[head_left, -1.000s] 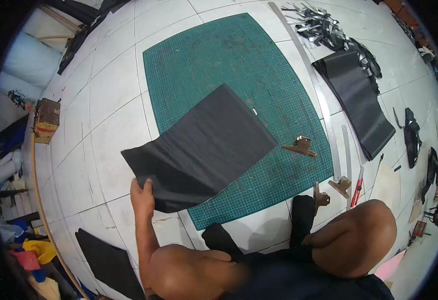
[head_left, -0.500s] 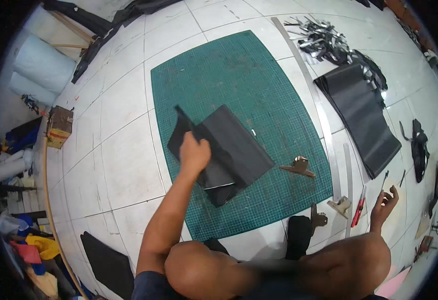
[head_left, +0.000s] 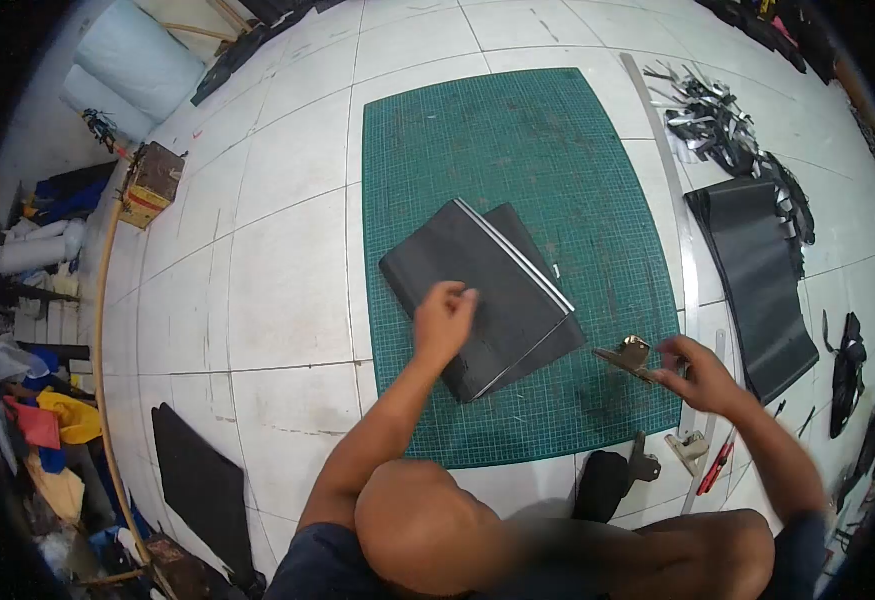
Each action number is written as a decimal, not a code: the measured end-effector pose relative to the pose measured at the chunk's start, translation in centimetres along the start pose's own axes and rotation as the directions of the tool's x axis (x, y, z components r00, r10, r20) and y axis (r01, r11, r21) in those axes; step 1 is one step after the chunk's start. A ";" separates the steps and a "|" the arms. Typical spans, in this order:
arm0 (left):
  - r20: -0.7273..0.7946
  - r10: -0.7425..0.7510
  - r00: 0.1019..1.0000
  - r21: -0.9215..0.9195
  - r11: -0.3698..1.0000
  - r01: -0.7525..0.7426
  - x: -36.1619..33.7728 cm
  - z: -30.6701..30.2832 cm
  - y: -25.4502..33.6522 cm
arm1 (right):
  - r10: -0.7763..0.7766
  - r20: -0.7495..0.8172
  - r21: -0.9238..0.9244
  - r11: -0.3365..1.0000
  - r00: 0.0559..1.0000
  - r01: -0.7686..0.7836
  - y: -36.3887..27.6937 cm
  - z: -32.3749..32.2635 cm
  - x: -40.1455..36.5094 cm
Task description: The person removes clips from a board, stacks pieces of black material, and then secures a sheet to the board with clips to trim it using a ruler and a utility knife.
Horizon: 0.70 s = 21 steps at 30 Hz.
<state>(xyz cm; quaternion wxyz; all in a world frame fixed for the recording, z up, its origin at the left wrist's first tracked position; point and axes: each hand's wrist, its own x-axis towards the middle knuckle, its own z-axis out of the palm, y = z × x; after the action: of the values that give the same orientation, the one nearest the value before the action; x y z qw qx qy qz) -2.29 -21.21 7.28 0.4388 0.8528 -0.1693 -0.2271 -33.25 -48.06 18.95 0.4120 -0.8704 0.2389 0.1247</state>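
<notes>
Curled above the black sheets is my left hand [head_left: 446,322], its fingers drawn in with nothing visible between them. Beneath it a folded black sheet [head_left: 503,310] with white edge lines lies at a slant over another black sheet [head_left: 518,232] on the green cutting mat [head_left: 478,130]. My right hand [head_left: 700,376] comes in from the right with thumb and forefinger apart, fingertips right at a metal bulldog clip [head_left: 630,354] on the mat.
Right of the mat lie a long metal ruler [head_left: 680,215], stacked black material [head_left: 758,290] and a heap of black and silver strips [head_left: 713,125]. Another bulldog clip [head_left: 690,450] and a red cutter knife [head_left: 718,466] are near my knees. A cardboard box [head_left: 152,184] stands left.
The raised black sheet has come down flat over the other one, and my left hand has let it go. My right hand has moved from beside the cutter to the bulldog clip. The view has shifted.
</notes>
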 end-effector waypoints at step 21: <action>-0.110 -0.217 0.970 -0.165 0.966 0.197 -5.4 0.8 -7.6 | -0.010 0.051 -0.261 0.965 0.999 0.023 -4.5 10.0 28.2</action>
<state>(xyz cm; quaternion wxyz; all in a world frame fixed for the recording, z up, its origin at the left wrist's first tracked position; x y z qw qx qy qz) -6.59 -14.86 1.94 0.4867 0.8423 -0.0330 -0.2292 -6.97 -46.67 3.93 0.3005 -0.9157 0.2031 0.1730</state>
